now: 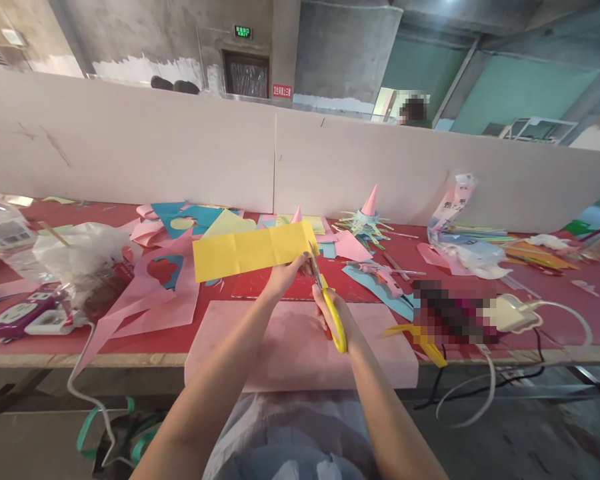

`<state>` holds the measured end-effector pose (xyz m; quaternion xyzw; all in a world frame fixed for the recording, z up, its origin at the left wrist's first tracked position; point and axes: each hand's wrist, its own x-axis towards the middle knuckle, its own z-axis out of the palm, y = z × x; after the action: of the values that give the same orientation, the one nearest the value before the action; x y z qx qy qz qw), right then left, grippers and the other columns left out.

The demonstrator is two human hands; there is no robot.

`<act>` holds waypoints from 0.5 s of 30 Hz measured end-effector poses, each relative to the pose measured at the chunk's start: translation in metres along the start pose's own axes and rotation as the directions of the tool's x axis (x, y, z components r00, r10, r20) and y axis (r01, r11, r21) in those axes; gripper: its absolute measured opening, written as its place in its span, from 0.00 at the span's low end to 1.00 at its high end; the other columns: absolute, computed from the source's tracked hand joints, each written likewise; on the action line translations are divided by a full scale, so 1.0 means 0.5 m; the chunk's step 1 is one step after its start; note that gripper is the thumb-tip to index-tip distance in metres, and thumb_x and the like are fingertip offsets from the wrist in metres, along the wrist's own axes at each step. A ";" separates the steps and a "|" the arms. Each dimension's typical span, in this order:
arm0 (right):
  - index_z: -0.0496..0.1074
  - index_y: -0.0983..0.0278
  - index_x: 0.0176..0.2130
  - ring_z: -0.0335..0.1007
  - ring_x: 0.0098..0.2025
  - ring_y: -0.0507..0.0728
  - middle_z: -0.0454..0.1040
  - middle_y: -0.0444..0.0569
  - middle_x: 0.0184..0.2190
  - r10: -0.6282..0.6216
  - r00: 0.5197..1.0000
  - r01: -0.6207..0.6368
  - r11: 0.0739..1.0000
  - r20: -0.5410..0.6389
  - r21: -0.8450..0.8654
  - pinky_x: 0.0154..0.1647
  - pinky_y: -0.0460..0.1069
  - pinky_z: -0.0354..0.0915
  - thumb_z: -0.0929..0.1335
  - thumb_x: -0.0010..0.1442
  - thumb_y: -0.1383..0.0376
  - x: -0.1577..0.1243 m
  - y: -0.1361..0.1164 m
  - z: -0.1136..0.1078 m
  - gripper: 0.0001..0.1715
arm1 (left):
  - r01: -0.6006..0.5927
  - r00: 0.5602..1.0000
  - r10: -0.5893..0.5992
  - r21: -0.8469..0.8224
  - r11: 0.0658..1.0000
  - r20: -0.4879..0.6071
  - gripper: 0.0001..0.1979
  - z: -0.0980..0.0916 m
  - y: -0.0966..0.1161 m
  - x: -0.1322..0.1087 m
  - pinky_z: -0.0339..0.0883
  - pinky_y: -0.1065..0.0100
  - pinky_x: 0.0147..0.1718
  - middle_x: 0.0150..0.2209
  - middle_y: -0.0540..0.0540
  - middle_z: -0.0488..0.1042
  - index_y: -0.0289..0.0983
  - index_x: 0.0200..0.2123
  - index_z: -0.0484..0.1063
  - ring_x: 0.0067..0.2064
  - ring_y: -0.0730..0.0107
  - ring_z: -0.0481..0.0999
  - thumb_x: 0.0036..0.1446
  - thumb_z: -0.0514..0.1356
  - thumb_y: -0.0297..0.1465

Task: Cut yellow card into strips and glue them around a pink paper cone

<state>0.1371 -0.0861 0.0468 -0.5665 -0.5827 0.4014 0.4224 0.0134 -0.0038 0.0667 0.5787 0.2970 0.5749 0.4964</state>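
We record soft, fairly dim indoor light: pale glare at the top edge, a small glowing green rectangular exit sign, faint crease shading on the long yellow paper strip, deeper shade under the red-covered table. Wide-angle stretch pulls at our margins; the clear plastic package with white label reads soft at far left, and square mosaic masks two patches.

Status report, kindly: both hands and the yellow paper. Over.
Left hand gripping yellow paper. Right hand holding scissors, blades at paper's right end. Nothing visibly in the way.
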 end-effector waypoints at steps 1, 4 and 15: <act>0.58 0.61 0.24 0.52 0.12 0.47 0.57 0.38 0.13 0.014 1.000 -0.014 0.999 0.005 0.045 0.12 0.43 0.50 0.58 0.55 0.43 -0.002 0.003 0.001 0.25 | -0.009 1.000 0.009 0.010 1.000 0.006 0.16 0.006 0.004 0.003 0.66 0.70 0.26 0.18 0.48 0.70 0.34 0.20 0.68 0.22 0.72 0.71 0.52 0.56 0.40; 0.59 0.61 0.26 0.51 0.11 0.48 0.55 0.37 0.13 0.059 0.998 -0.061 0.985 0.015 0.159 0.10 0.43 0.51 0.56 0.56 0.42 -0.007 0.012 0.004 0.26 | -0.019 1.000 0.019 0.042 0.999 0.004 0.16 0.023 0.014 0.009 0.67 0.70 0.28 0.17 0.49 0.69 0.34 0.19 0.67 0.22 0.73 0.70 0.52 0.56 0.38; 0.56 0.60 0.23 0.52 0.12 0.48 0.55 0.38 0.11 0.014 0.998 -0.011 0.998 -0.054 0.055 0.12 0.44 0.51 0.57 0.57 0.43 -0.007 0.004 -0.005 0.26 | 0.014 1.000 -0.015 0.094 0.995 0.010 0.14 0.031 0.008 0.016 0.66 0.70 0.28 0.17 0.49 0.70 0.34 0.19 0.67 0.22 0.73 0.71 0.52 0.55 0.36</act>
<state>0.1402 -0.0898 0.0455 -0.5691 -0.5562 0.4044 0.4507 0.0288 -0.0014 0.0756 0.6022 0.3252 0.5535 0.4746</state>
